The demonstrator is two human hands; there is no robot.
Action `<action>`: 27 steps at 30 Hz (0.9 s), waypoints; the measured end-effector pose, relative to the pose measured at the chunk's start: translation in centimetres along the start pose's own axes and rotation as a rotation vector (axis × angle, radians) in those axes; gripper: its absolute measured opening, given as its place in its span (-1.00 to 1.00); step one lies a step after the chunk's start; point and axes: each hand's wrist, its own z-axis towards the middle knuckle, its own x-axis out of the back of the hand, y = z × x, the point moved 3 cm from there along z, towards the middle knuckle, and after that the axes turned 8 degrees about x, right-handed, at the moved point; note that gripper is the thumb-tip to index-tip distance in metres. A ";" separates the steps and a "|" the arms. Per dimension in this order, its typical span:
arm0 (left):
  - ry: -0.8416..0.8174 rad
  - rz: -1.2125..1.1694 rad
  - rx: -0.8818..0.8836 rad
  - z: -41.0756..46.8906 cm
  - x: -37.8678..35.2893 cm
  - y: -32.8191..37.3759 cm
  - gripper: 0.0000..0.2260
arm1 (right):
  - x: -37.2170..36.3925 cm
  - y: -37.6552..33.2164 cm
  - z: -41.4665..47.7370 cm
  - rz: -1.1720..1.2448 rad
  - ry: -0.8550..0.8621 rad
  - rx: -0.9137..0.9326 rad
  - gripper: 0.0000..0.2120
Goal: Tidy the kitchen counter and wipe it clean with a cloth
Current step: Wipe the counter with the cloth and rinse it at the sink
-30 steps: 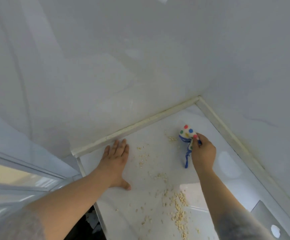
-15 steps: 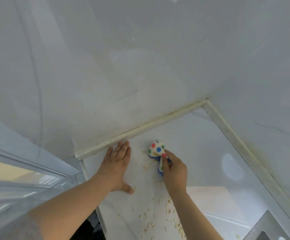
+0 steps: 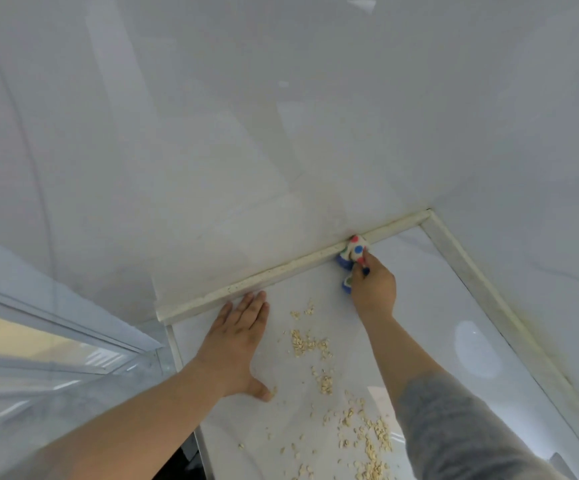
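Looking down from the head camera, my right hand (image 3: 372,285) is at the back of the desk (image 3: 437,323). Its fingers are clenched round a bunched cloth (image 3: 355,252), white with coloured dots and a blue edge. The cloth is pressed against the pale trim strip (image 3: 281,271) where the desk meets the wall, not far from the right-hand corner. My left hand (image 3: 237,344) lies flat on the desk, grasping nothing, with fingers straight and released. The fingertips are just beside the same strip, and the thumb is spread towards me beside a stray flake.

Between my forearms lie pale flakes (image 3: 310,342), oats by the look of them. They are thin near my hands and thicker in a heap (image 3: 364,441) at the bottom edge of the view.

I judge the wiping to be underway but far from finished. The glossy stretch right of my sleeve (image 3: 454,427) shows no flakes. The scatter in the middle is not yet gathered up, and the strip looks yellowed and speckled along its length.
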 end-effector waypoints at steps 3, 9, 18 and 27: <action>0.015 -0.017 -0.001 -0.1 0.0 -0.2 0.22 | -1.5 -0.7 -1.8 0.022 -0.006 0.039 -0.75; 0.044 -0.064 -0.009 -0.7 0.0 -0.5 0.18 | -3.8 -1.8 -5.3 0.068 -0.114 0.194 -0.75; 0.090 -0.152 0.018 -4.6 -0.6 -4.6 0.05 | -5.2 -5.2 -9.2 0.106 -0.223 0.299 -0.71; 0.106 -0.168 0.073 -6.2 -1.8 -6.3 0.06 | -3.5 -6.4 -13.0 0.092 -0.587 0.479 -0.76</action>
